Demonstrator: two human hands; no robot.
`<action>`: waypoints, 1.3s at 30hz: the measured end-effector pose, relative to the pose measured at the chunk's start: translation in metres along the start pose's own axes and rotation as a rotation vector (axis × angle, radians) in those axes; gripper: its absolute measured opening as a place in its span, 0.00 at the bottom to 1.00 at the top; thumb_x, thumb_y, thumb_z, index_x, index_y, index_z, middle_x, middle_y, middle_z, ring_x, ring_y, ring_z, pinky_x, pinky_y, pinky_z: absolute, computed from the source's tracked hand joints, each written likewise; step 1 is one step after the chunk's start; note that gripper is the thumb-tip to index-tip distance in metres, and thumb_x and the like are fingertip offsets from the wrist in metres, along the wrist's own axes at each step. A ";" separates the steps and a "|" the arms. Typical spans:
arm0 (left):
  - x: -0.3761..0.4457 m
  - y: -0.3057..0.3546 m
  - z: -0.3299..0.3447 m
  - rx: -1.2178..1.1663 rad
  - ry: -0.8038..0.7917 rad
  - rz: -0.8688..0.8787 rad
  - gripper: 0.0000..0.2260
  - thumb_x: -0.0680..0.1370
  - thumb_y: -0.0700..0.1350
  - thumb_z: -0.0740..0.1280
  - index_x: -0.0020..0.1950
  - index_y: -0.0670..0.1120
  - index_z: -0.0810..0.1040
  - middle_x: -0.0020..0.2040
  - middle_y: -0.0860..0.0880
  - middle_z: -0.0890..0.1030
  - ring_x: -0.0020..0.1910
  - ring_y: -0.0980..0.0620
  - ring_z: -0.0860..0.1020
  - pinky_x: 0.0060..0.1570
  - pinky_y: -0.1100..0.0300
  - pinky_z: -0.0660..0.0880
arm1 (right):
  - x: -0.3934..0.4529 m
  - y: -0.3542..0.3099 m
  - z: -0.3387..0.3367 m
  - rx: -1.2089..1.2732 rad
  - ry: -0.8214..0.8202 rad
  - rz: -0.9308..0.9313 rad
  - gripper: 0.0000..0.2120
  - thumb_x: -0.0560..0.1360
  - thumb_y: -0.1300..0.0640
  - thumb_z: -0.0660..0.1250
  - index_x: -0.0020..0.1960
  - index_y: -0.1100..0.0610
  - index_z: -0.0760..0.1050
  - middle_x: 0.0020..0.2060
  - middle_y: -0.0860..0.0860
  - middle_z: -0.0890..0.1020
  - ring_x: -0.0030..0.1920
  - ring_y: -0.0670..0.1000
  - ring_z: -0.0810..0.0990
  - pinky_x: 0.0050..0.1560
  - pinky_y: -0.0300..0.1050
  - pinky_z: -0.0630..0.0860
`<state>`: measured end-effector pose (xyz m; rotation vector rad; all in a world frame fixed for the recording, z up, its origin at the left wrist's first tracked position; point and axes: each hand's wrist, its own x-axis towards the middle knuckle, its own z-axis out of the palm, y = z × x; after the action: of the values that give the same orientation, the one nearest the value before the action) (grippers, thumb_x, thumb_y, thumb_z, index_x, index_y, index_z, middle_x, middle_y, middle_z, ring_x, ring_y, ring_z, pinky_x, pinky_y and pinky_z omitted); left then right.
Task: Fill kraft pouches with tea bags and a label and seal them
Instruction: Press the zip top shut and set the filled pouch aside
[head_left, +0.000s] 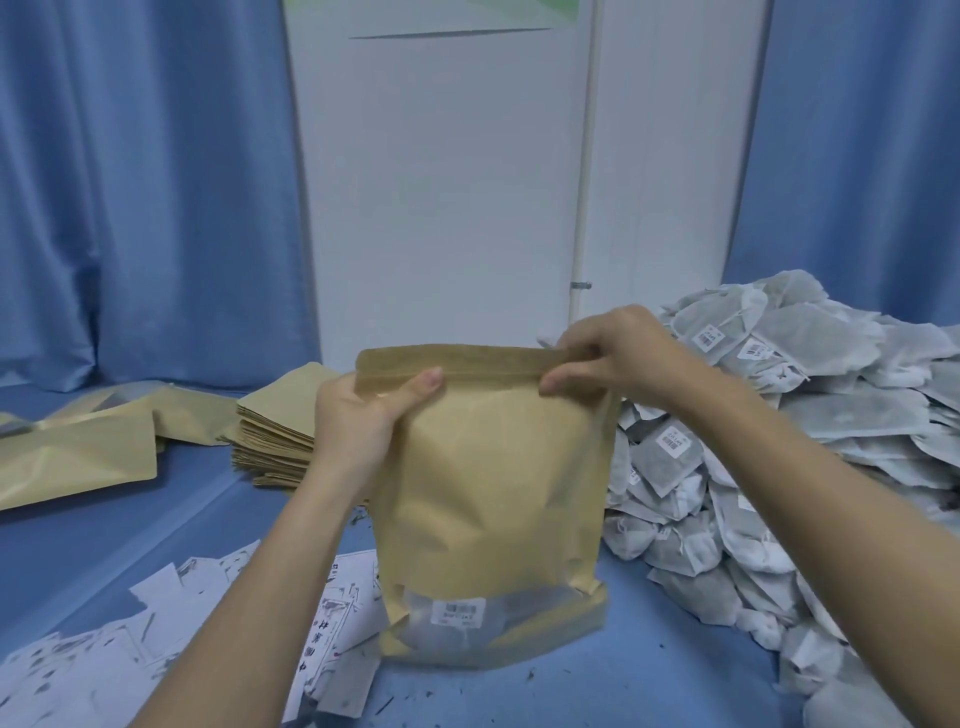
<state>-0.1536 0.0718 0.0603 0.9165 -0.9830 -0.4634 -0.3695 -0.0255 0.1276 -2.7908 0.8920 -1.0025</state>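
Observation:
A filled kraft pouch (493, 488) stands upright on the blue table in the middle. Through its clear bottom window I see a tea bag with a barcode tag. My left hand (363, 415) grips the pouch's upper left corner, thumb across the zip strip. At the right end of the zip strip my right hand (608, 358) pinches the top edge. A large heap of tea bags (779, 426) lies to the right. Printed paper labels (171, 644) are scattered at the lower left.
A stack of flat empty kraft pouches (275, 431) sits behind my left hand. Filled pouches (78, 457) lie at the far left. Blue curtains and a white wall panel (447, 208) stand behind the blue table (649, 675).

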 end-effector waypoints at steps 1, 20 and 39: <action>0.000 0.000 0.001 0.002 -0.003 -0.001 0.04 0.59 0.48 0.77 0.32 0.51 0.85 0.35 0.54 0.84 0.33 0.59 0.81 0.32 0.68 0.75 | -0.002 0.004 0.000 0.062 0.025 0.039 0.14 0.60 0.45 0.77 0.24 0.45 0.74 0.21 0.44 0.71 0.28 0.44 0.67 0.29 0.34 0.64; -0.046 -0.086 -0.040 -0.030 -0.196 -0.465 0.31 0.59 0.56 0.81 0.55 0.40 0.80 0.50 0.44 0.84 0.50 0.47 0.83 0.43 0.60 0.78 | -0.101 0.050 0.135 1.047 -0.240 0.501 0.26 0.66 0.53 0.76 0.61 0.55 0.73 0.55 0.49 0.82 0.55 0.50 0.81 0.52 0.46 0.78; -0.007 -0.029 -0.135 -0.826 0.080 -0.541 0.26 0.77 0.63 0.59 0.62 0.42 0.76 0.58 0.36 0.79 0.56 0.35 0.79 0.53 0.41 0.74 | 0.126 -0.175 0.193 1.242 -0.063 0.611 0.11 0.78 0.53 0.58 0.42 0.59 0.73 0.41 0.58 0.78 0.42 0.59 0.78 0.38 0.53 0.76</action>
<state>-0.0393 0.1204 0.0004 0.4189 -0.3746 -1.1739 -0.0874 0.0250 0.0865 -1.3926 0.6624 -0.8727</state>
